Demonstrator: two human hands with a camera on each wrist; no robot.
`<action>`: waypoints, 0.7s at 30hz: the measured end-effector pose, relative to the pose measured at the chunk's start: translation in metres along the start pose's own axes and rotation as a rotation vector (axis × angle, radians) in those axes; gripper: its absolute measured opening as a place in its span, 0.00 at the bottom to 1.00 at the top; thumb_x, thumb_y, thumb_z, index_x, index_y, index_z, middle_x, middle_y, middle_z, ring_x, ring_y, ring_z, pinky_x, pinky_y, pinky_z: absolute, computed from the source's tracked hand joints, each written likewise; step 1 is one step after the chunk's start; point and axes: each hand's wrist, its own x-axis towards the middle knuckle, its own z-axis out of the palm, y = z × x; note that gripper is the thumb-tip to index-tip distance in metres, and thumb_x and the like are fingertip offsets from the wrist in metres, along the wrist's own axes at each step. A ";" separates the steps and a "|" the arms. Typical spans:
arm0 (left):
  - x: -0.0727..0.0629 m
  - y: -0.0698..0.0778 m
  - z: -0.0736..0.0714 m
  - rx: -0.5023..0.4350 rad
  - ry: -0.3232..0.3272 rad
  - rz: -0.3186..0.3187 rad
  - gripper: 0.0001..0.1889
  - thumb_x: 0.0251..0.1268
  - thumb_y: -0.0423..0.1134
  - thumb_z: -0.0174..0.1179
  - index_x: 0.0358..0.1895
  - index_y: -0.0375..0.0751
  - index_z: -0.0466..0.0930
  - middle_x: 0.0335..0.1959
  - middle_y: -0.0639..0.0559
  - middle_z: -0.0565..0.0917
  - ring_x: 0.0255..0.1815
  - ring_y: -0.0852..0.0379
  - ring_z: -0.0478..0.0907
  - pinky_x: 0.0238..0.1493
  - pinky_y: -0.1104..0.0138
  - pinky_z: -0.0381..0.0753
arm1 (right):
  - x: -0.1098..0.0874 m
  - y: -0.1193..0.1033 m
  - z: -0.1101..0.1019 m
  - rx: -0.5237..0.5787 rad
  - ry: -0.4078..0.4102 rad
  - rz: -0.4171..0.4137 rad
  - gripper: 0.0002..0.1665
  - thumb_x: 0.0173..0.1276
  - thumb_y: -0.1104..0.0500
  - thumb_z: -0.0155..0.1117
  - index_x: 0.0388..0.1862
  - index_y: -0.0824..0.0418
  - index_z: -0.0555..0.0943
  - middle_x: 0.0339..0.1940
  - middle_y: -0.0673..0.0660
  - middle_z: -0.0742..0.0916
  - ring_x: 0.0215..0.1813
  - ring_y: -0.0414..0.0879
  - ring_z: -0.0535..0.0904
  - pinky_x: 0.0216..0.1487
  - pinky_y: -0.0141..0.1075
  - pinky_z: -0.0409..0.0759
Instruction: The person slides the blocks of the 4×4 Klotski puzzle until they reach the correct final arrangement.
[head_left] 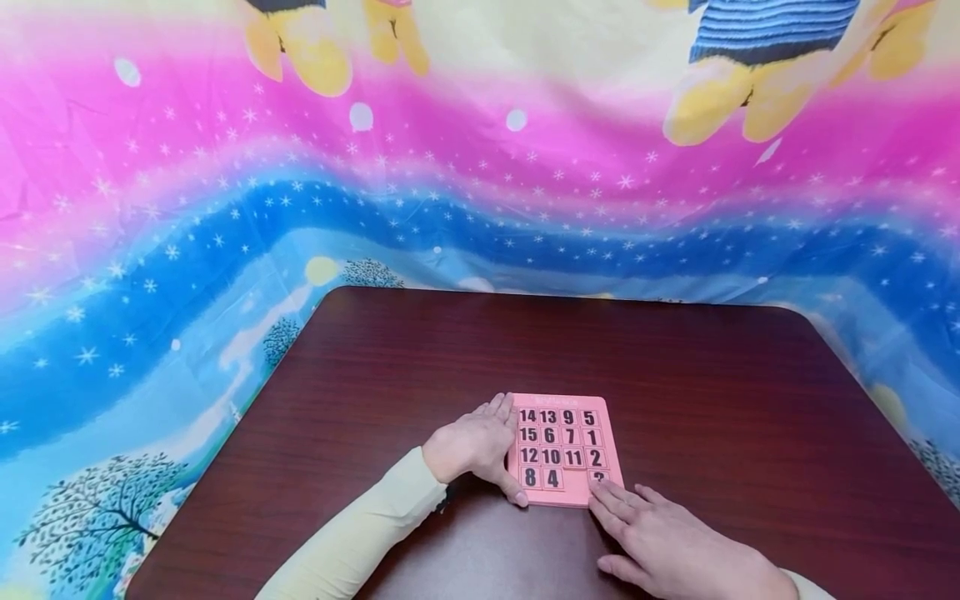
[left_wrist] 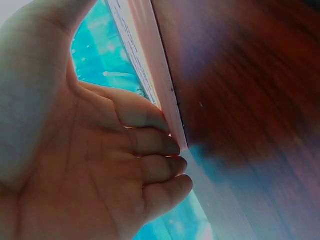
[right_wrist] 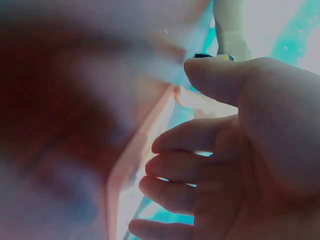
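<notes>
A flat pink number slide puzzle [head_left: 573, 487] lies on the table, with black-numbered tiles in rows. In its bottom row, a tile-free gap lies between the 4 tile [head_left: 552, 478] and a tile [head_left: 597, 477] partly covered by fingertips. My left hand [head_left: 480, 442] rests along the puzzle's left edge, thumb at the near left corner; the left wrist view shows its fingers [left_wrist: 160, 142] against the side. With fingers extended, my right hand [head_left: 660, 533] touches the near right corner at that covered tile. Its thumb [right_wrist: 215, 82] stands apart from the puzzle.
The dark brown wooden table [head_left: 420, 358] has rounded far corners. Behind and beside it hangs a colourful cloth [head_left: 480, 192] with snowflakes, trees and cartoon figures. A pale sleeve [head_left: 360, 525] covers the left forearm.
</notes>
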 end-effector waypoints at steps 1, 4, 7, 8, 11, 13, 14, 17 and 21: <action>0.000 0.000 0.000 -0.002 0.000 0.000 0.72 0.35 0.77 0.67 0.78 0.32 0.47 0.80 0.37 0.47 0.82 0.46 0.44 0.81 0.60 0.50 | 0.001 0.000 -0.002 -0.004 0.008 0.001 0.40 0.73 0.32 0.47 0.71 0.57 0.72 0.73 0.58 0.74 0.71 0.51 0.73 0.64 0.57 0.75; 0.000 0.001 0.000 0.003 0.001 -0.004 0.72 0.35 0.78 0.67 0.78 0.33 0.47 0.80 0.38 0.47 0.82 0.46 0.45 0.81 0.61 0.50 | 0.005 0.000 -0.006 -0.044 0.062 -0.027 0.39 0.73 0.33 0.49 0.70 0.59 0.72 0.71 0.58 0.75 0.71 0.53 0.73 0.63 0.57 0.76; -0.001 0.000 -0.001 0.001 0.000 -0.005 0.71 0.35 0.77 0.67 0.78 0.33 0.47 0.81 0.38 0.47 0.82 0.46 0.45 0.81 0.61 0.50 | 0.011 -0.002 -0.006 -0.090 0.108 -0.079 0.39 0.72 0.34 0.51 0.69 0.61 0.73 0.70 0.59 0.77 0.70 0.54 0.74 0.61 0.57 0.77; 0.000 0.000 0.000 0.002 0.002 -0.007 0.71 0.35 0.78 0.68 0.78 0.33 0.47 0.81 0.38 0.47 0.82 0.46 0.45 0.81 0.61 0.51 | 0.013 -0.004 -0.006 -0.102 0.119 -0.096 0.39 0.72 0.34 0.51 0.68 0.61 0.73 0.69 0.59 0.77 0.70 0.54 0.74 0.60 0.57 0.78; -0.001 0.000 -0.001 0.000 0.006 -0.004 0.71 0.35 0.77 0.68 0.78 0.32 0.47 0.80 0.37 0.48 0.82 0.46 0.45 0.81 0.61 0.51 | 0.020 -0.010 -0.004 -0.119 0.122 -0.140 0.39 0.72 0.35 0.52 0.68 0.62 0.73 0.69 0.59 0.77 0.70 0.54 0.74 0.62 0.56 0.77; -0.001 0.000 0.000 0.000 0.008 -0.003 0.71 0.35 0.77 0.68 0.77 0.32 0.48 0.80 0.37 0.48 0.82 0.46 0.46 0.81 0.61 0.51 | 0.024 -0.016 -0.003 -0.119 0.113 -0.167 0.39 0.73 0.35 0.50 0.69 0.61 0.73 0.70 0.59 0.77 0.71 0.53 0.73 0.63 0.56 0.77; -0.001 0.000 0.000 0.002 0.008 -0.003 0.71 0.35 0.77 0.68 0.77 0.32 0.48 0.80 0.38 0.48 0.82 0.46 0.46 0.81 0.61 0.51 | 0.026 -0.018 -0.003 -0.119 0.105 -0.179 0.39 0.73 0.34 0.49 0.69 0.60 0.73 0.71 0.59 0.76 0.71 0.53 0.73 0.63 0.55 0.76; 0.000 0.000 0.000 0.000 0.002 0.002 0.71 0.36 0.77 0.67 0.77 0.33 0.48 0.80 0.38 0.48 0.82 0.46 0.45 0.81 0.61 0.51 | 0.031 -0.025 -0.002 -0.122 0.095 -0.214 0.39 0.74 0.34 0.47 0.71 0.59 0.71 0.71 0.58 0.75 0.72 0.51 0.72 0.64 0.53 0.76; 0.001 0.000 0.000 0.000 0.002 0.008 0.71 0.36 0.78 0.67 0.77 0.32 0.48 0.80 0.37 0.48 0.82 0.45 0.45 0.81 0.60 0.51 | 0.037 -0.030 -0.001 -0.127 0.100 -0.234 0.38 0.74 0.36 0.49 0.71 0.61 0.70 0.71 0.59 0.75 0.72 0.51 0.72 0.65 0.54 0.76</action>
